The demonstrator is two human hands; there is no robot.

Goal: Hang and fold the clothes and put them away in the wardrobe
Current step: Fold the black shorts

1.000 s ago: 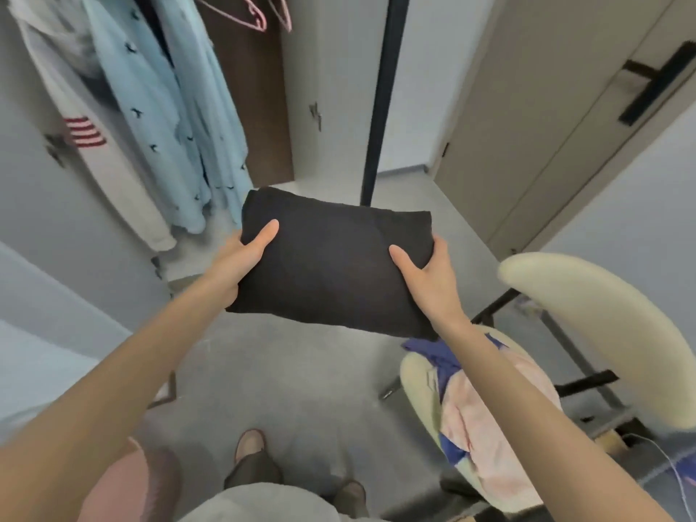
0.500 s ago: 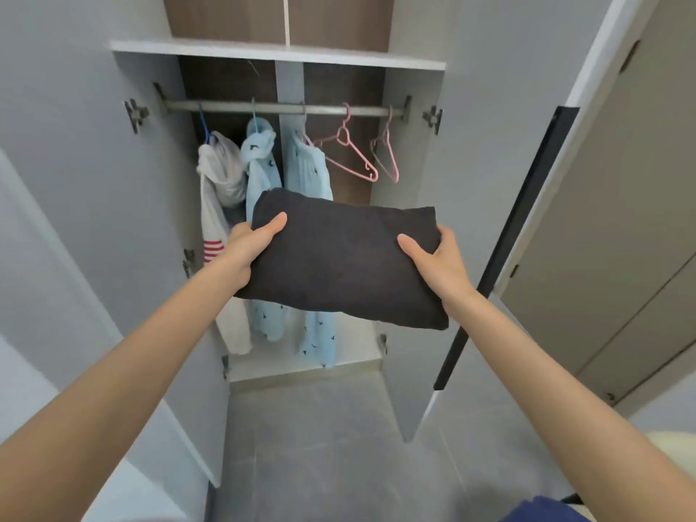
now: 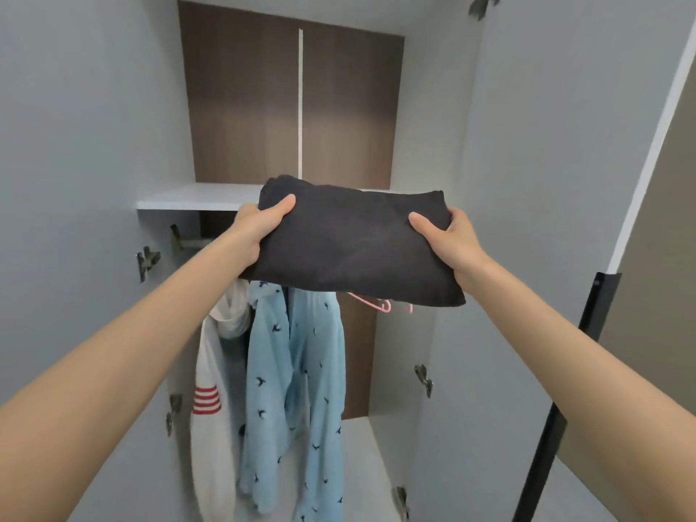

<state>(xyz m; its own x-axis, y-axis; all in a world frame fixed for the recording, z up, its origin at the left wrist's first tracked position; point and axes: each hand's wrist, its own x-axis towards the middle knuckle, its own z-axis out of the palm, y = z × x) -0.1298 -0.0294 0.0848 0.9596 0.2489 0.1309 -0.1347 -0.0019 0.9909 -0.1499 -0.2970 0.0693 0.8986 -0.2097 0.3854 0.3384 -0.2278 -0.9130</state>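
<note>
At the wardrobe shelf, the folded black garment hangs level — left hand and right hand grip its ends, fingers hidden beneath, pink hangers mostly covered.

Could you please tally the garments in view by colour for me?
Black: 1, the folded black garment, held by the left hand and the right hand
White with red stripes: 1, the white garment, hanging
Light blue with small dark marks: 2, the light blue garments, hanging side by side
Total: 4
</note>
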